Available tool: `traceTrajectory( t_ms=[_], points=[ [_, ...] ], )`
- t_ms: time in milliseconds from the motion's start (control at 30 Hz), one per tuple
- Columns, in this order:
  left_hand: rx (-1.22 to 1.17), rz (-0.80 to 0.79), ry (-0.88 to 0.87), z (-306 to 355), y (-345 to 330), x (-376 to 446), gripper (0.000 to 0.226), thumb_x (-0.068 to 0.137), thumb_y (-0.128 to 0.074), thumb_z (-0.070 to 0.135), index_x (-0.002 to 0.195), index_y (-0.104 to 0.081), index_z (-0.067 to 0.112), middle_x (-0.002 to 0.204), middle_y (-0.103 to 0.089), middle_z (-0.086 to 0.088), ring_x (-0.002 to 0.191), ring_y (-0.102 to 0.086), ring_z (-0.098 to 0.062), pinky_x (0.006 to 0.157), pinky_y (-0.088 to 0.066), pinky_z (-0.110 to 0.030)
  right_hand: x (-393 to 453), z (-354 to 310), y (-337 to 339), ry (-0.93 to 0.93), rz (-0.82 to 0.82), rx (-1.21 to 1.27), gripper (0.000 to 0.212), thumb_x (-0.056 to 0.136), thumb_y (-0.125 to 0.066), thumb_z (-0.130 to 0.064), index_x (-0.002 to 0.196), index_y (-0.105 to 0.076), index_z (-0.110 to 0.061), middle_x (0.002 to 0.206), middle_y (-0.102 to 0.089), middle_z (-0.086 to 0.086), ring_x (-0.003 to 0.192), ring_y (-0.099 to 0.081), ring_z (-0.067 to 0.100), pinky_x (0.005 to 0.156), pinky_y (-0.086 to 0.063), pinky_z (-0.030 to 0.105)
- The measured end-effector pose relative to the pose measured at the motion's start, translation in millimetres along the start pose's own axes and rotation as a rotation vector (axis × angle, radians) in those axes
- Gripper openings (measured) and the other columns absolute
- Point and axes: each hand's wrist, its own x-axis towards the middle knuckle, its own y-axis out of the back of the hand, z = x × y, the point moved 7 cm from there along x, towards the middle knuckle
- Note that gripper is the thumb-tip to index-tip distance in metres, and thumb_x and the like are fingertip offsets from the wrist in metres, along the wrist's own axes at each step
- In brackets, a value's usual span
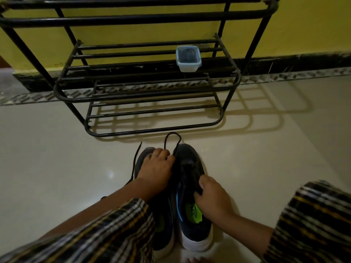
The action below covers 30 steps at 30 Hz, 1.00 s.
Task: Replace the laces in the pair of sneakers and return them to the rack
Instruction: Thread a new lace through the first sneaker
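Two dark sneakers with white soles stand side by side on the floor, toes toward the rack: the left sneaker (163, 221) and the right sneaker (191, 215), which has a green insole and a blue stripe. My left hand (154, 172) lies over the left sneaker's front, fingers pinching a black lace (171, 138) that loops out past the toes. Another lace end (135, 158) trails along the left shoe's outer side. My right hand (212, 198) grips the right sneaker's tongue and collar area. The black metal shoe rack (144, 92) stands just beyond.
A small clear plastic container (188, 58) with dark contents sits on the rack's middle shelf. The rack backs onto a yellow wall with a dark skirting. Pale glossy floor tiles spread left and right. My checked sleeves and a knee (313, 221) fill the lower corners.
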Motion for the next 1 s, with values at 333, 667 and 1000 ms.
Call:
traceTrajectory(
  t_ms=[333,667,1000],
  points=[
    [-0.369,0.128,0.243,-27,36,-16,0.041,0.092,-0.048,0.048,0.065,-0.061,0.019,0.079,-0.064,0.0,0.083,-0.06,-0.021,0.076,-0.044,-0.032,3,7,16,0.038,-0.013,-0.008,0.042,0.086,-0.055,-0.049,0.065,-0.032,-0.021,0.065,-0.041,-0.003,0.061,-0.044,0.015,0.05,-0.028,0.023],
    [-1.836,-0.329,0.546,12,48,-43,0.022,0.1,-0.04,0.024,0.092,-0.057,0.012,0.072,-0.066,0.0,0.066,-0.059,-0.012,0.065,-0.048,-0.026,2,-50,26,0.299,-0.161,0.655,0.044,0.076,-0.075,-0.025,0.11,-0.052,-0.04,0.118,-0.055,-0.009,0.109,-0.054,0.001,0.093,-0.044,0.018],
    [-1.607,-0.138,0.629,-27,38,-51,0.022,0.098,-0.044,0.019,0.083,-0.057,0.012,0.069,-0.054,-0.002,0.073,-0.053,-0.017,0.064,-0.043,-0.026,6,-36,58,0.236,-0.076,0.777,0.027,0.094,-0.051,-0.009,0.071,-0.064,-0.014,0.069,-0.062,-0.003,0.067,-0.057,-0.002,0.071,-0.043,0.009]
  ],
)
